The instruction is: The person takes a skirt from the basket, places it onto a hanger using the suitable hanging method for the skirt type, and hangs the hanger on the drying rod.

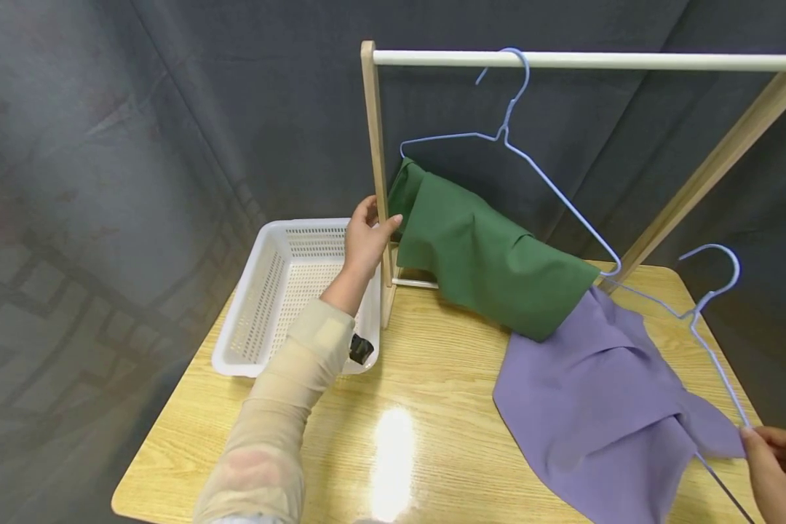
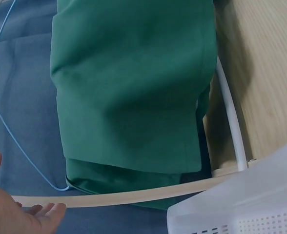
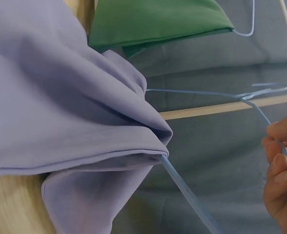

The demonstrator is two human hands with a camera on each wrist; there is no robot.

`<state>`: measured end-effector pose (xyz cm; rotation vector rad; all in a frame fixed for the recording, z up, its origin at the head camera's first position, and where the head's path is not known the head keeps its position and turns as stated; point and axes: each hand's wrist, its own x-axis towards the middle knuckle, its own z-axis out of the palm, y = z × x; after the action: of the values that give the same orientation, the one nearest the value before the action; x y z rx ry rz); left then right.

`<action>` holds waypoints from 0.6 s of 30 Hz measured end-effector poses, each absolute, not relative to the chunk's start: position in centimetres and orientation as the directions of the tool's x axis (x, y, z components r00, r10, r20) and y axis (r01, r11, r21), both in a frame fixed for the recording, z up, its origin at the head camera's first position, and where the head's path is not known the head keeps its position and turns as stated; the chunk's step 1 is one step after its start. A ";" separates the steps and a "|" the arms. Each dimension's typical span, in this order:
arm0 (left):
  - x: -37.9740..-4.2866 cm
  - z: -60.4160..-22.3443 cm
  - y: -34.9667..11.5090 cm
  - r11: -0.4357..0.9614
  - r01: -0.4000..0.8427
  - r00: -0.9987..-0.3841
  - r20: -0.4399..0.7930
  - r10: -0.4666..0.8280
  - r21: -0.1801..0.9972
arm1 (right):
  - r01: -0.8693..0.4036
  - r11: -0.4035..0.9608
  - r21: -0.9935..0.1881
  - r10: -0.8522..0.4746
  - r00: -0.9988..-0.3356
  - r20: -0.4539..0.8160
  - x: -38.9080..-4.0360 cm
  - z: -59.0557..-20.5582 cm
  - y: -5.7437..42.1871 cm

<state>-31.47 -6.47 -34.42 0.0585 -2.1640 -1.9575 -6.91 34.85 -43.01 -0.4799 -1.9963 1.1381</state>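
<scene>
My left hand (image 1: 364, 236) holds the left wooden post (image 1: 375, 131) of a small clothes rack, thumb across its front. Beside it, a green cloth (image 1: 491, 255) is draped over a blue wire hanger (image 1: 553, 185) whose hook sits on the rack's white bar (image 1: 629, 62). At the lower right, my right hand (image 1: 782, 466) pinches one arm of a second blue hanger (image 1: 717, 364). That hanger runs through the folds of a purple cloth (image 3: 75, 92), partly on the table and just below the green one. In the right wrist view, its lower bar (image 3: 182, 187) emerges from the fold.
A white perforated basket (image 1: 249, 306) stands left of the rack, partly behind my left forearm. A small black object (image 1: 361, 349) shows at its near right corner. The rack's right post (image 1: 714, 164) rises behind the second hanger. Dark curtains back the wooden table (image 1: 340, 444).
</scene>
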 end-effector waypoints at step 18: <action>-33.2 -32.8 -6.5 0.160 0.100 -0.973 0.130 -0.191 0.982 | -0.078 0.640 -0.765 0.539 -0.664 0.518 -8.1 -46.6 40.8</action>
<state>-33.22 -6.54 -32.77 0.0882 -2.2106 -1.9000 -8.08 40.85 -46.56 -0.3581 -2.0881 1.0200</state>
